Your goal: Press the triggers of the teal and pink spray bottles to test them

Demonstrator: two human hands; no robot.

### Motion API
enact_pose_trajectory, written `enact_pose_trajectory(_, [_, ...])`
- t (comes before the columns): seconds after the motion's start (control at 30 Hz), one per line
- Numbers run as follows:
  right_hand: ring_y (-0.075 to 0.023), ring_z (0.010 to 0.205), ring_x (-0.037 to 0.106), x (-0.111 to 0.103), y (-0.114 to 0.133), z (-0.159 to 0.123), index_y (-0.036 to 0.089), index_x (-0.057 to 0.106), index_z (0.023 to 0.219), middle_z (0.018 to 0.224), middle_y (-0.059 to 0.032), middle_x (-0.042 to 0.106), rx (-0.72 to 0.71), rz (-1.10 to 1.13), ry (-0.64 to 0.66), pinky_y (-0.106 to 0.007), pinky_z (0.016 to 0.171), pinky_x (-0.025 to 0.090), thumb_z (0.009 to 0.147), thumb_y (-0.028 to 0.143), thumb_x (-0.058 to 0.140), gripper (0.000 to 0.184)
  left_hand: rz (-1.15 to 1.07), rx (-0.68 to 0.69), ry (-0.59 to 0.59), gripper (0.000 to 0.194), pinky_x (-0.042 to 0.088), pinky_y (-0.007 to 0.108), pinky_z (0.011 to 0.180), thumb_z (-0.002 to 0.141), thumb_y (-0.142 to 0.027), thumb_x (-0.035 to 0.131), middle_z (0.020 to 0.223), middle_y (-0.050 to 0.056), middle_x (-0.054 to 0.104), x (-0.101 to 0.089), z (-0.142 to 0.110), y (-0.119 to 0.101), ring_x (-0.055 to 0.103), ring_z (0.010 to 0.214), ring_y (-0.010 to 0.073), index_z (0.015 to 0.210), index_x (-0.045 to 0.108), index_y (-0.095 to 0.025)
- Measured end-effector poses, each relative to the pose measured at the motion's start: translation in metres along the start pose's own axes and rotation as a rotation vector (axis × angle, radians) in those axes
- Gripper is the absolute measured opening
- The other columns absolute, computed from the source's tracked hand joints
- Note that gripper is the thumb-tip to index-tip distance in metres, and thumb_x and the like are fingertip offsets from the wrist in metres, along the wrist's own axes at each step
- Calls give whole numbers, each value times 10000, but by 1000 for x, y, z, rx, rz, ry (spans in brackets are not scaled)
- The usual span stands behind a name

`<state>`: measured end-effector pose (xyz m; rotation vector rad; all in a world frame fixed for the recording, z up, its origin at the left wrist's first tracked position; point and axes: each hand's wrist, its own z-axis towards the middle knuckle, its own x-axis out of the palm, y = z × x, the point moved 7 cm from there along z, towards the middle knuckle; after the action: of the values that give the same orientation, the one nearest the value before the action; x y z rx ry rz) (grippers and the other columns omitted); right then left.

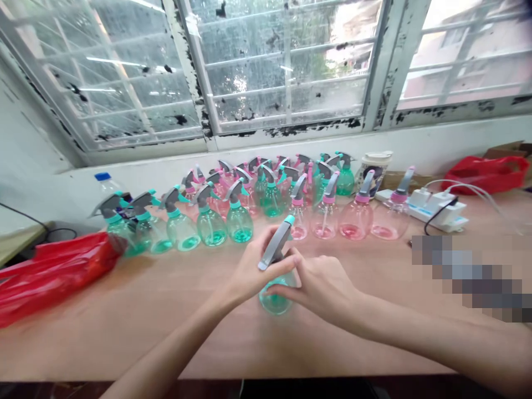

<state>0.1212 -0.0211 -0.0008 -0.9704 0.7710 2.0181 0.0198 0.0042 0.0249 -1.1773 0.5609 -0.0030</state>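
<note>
A green spray bottle (276, 299) with a grey trigger head and teal nozzle stands on the table in front of me. My left hand (260, 260) is wrapped round its neck, just beneath the trigger head. On the bottle's right side, my right hand (320, 280) grips the clear green body with thumb and fingers. Some of my fingers are hidden behind the bottle. Beyond my hands is a row of green spray bottles (211, 227) on the left and pink spray bottles (355, 219) on the right, with several more crowded behind.
A red plastic bag (70, 269) lies at the left, another red bag (486, 172) at the back right. A white power strip (440, 210) with plugged-in cables and a patterned cup (372, 172) stand at the back right. Barred windows (286, 66) rise behind the wooden table (208, 343).
</note>
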Motion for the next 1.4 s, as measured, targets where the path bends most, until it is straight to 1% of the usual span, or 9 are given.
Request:
enact_pose_trajectory(0.13, [-218,481,654,-3,-12,-12,152,583,1112,609,-19,691,-140,70,2,-274,450,278,865,723,480,631,-113,69,-62,303,507,391,917,833,-285,620,1130,71,655,6,3,3,660,1001,236,1121,576,-203])
enact_pose_trajectory(0.23, [-175,550,669,2,-39,-20,177,636,1020,656,-17,702,-220,156,43,-261,507,378,949,611,450,477,-145,81,-78,299,527,362,856,822,-226,572,1174,82,669,8,5,6,681,908,212,1118,601,-196])
enact_pose_trajectory(0.37, [-206,776,698,18,-82,-29,180,687,902,841,-89,740,-264,126,49,-299,647,511,1013,324,429,315,-120,105,-43,331,530,345,856,782,-186,534,1176,82,701,8,7,1,688,949,229,1085,666,-185])
enact_pose_trajectory(0.5, [-228,1085,661,40,-105,-32,209,703,1036,1099,-92,730,-223,208,122,-385,904,538,975,230,491,222,-49,119,-6,315,549,358,846,784,-206,545,1176,85,706,6,9,-1,695,976,249,1064,687,-191])
enact_pose_trajectory(0.6, [-232,1196,610,51,-107,-29,215,703,1085,1202,-97,699,-197,270,161,-417,990,508,969,241,511,226,4,104,-27,332,562,361,820,789,-241,536,1141,92,718,3,11,4,707,955,253,1085,678,-189])
enact_pose_trajectory(0.77, [-255,1225,594,64,-105,-22,180,703,1120,1275,-133,662,-177,266,169,-434,993,513,971,235,492,264,53,112,-61,336,563,354,809,791,-236,518,1131,83,718,1,19,8,709,927,241,1087,672,-193])
enact_pose_trajectory(1.1, [-234,1095,664,67,-107,-11,181,693,1111,1175,-110,712,-277,242,134,-421,933,544,973,188,465,266,32,199,-11,399,548,377,889,761,-185,497,1075,62,725,10,48,4,658,1061,262,1129,651,-209])
enact_pose_trajectory(1.23, [-247,1111,652,68,-110,-11,184,690,1120,1193,-112,705,-262,244,129,-443,941,541,974,199,474,260,71,107,0,427,541,389,873,758,-206,490,979,50,722,10,48,11,680,963,252,1163,621,-227])
enact_pose_trajectory(1.4, [-245,1145,641,69,-113,-13,206,687,1130,1215,-101,698,-215,297,137,-454,961,537,971,204,490,254,77,82,13,377,530,354,711,739,-222,483,797,25,658,10,47,12,620,694,199,1091,618,-231])
